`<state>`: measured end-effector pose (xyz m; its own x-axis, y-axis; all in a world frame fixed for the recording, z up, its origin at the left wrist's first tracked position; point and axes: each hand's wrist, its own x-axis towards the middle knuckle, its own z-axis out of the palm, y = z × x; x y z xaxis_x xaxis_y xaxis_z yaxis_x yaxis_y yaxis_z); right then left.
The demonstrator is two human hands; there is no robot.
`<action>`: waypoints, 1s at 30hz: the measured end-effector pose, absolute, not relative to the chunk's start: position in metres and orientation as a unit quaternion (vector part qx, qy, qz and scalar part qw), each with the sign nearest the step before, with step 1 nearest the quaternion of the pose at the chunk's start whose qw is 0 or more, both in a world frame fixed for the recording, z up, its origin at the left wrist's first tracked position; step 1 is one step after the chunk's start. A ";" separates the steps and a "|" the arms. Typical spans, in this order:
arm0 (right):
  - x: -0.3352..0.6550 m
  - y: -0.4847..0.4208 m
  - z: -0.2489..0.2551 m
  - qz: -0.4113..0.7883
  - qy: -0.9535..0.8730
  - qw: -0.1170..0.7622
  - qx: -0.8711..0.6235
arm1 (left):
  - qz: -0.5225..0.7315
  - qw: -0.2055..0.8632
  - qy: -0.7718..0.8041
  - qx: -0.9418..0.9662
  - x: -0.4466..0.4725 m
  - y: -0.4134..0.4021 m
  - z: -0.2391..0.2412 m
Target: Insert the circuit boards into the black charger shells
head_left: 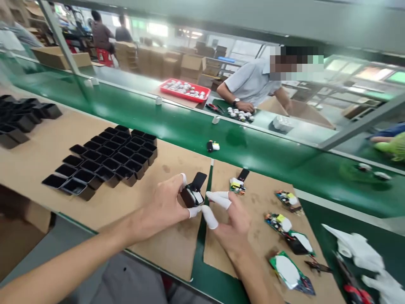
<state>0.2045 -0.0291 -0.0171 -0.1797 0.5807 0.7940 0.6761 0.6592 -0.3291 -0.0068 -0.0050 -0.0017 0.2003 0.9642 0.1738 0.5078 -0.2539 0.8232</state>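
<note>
My left hand [166, 200], with white finger covers, grips a small black plastic case [189, 196] between thumb and fingers. A white part shows inside the case, and a flat black piece [199, 181] sticks up from it. Just to the right, my right hand [232, 217] has its covered thumb and fingers spread, with nothing visible between them. Beyond it on the cardboard lies a small circuit board [237, 185] with a black piece attached. Several open black cases [110, 164] stand in rows left of my hands.
More circuit boards [286, 270] lie to the right, beside red-handled pliers [356, 291] and crumpled white material [360, 249]. A green conveyor belt [186, 134] runs past the cardboard, carrying a small assembly [213, 146]. Across it, a co-worker [253, 80] handles white parts near a red tray [185, 90].
</note>
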 end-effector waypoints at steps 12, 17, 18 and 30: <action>0.196 -0.028 -0.008 0.051 -0.755 0.469 -0.456 | 0.346 0.246 0.473 0.772 0.019 0.001 -0.034; 0.197 -0.032 0.000 0.112 -0.774 0.431 -0.450 | 0.356 0.241 0.481 0.764 0.014 0.003 -0.030; 0.197 -0.033 0.000 0.118 -0.776 0.423 -0.453 | 0.353 0.240 0.484 0.764 0.015 0.004 -0.030; 0.201 -0.029 -0.004 0.100 -0.755 0.422 -0.493 | 0.342 0.253 0.488 0.762 0.016 0.008 -0.039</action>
<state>0.2011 -0.0293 -0.0040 -0.1589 0.8281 0.5376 0.6590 0.4944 -0.5668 0.0163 0.0076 -0.0395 0.2900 0.9165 0.2755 0.5701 -0.3967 0.7195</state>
